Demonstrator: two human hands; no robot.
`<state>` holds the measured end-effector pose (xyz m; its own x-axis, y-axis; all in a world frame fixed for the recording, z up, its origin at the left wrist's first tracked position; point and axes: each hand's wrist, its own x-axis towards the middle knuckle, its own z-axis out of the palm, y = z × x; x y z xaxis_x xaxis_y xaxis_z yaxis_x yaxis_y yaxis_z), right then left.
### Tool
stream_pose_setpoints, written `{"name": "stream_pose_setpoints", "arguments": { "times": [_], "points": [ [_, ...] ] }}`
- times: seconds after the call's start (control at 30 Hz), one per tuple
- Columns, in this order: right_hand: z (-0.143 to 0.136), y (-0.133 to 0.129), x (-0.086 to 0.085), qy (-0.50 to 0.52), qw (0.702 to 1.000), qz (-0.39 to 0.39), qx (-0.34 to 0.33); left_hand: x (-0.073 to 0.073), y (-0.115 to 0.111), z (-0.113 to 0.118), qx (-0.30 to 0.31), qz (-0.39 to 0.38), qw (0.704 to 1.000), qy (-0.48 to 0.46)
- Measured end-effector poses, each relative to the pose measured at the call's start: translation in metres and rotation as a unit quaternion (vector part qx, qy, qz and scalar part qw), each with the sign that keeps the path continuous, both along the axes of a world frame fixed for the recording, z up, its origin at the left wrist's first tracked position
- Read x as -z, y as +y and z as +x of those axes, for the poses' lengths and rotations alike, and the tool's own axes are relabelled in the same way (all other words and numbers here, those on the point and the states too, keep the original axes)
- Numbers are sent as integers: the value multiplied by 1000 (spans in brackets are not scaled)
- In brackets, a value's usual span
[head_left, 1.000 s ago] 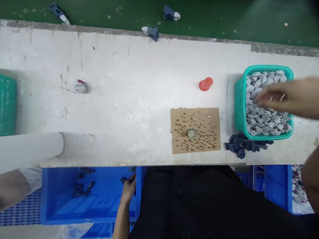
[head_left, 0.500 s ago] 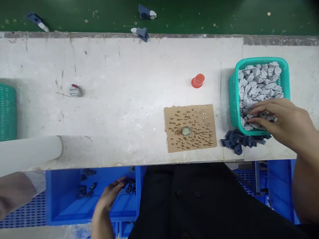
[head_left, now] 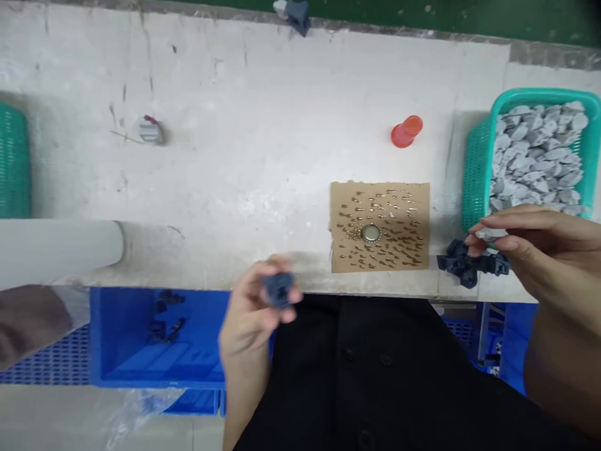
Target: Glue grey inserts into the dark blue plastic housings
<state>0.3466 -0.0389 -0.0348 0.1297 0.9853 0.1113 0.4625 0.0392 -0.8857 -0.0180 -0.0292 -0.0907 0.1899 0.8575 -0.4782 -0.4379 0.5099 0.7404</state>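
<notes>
My left hand (head_left: 251, 307) is closed around a dark blue plastic part (head_left: 278, 290), held over the table's front edge and slightly blurred. Between the thumb and fingers of my right hand (head_left: 539, 241) is a small light grey part (head_left: 491, 234). That hand is at the near side of a green basket (head_left: 476, 175) filled with light grey pieces (head_left: 539, 156). Just beside it on the table lies a pile of dark blue parts (head_left: 462, 263). A brown cardboard sheet (head_left: 342, 203) covered in glossy brown drops lies between the hands, with a round metal cap (head_left: 372, 233) on it.
A red cup (head_left: 406, 131) stands behind the cardboard. At left are a grey round object (head_left: 150, 130), a white cylinder (head_left: 61, 250) and another green basket (head_left: 14, 163). Below the table edge, a blue bin (head_left: 126, 363) holds dark parts. A blue-and-grey piece (head_left: 298, 15) lies at the back edge.
My left hand has risen out of the blue bin with a dark blue part. My right hand has come out of the basket pinching a grey part. The view has shifted.
</notes>
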Motion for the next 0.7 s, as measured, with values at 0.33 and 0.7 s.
{"name": "stream_pose_setpoints", "arguments": {
  "times": [0.33, 0.7],
  "points": [
    [-45, 16, 33, -335, 923, 157, -109, 5, 10, 80, 92, -67, 948, -296],
    [-59, 29, 47, -341, 888, 170, -257, 12, 7, 74, 94, -108, 903, -405]
  ]
}}
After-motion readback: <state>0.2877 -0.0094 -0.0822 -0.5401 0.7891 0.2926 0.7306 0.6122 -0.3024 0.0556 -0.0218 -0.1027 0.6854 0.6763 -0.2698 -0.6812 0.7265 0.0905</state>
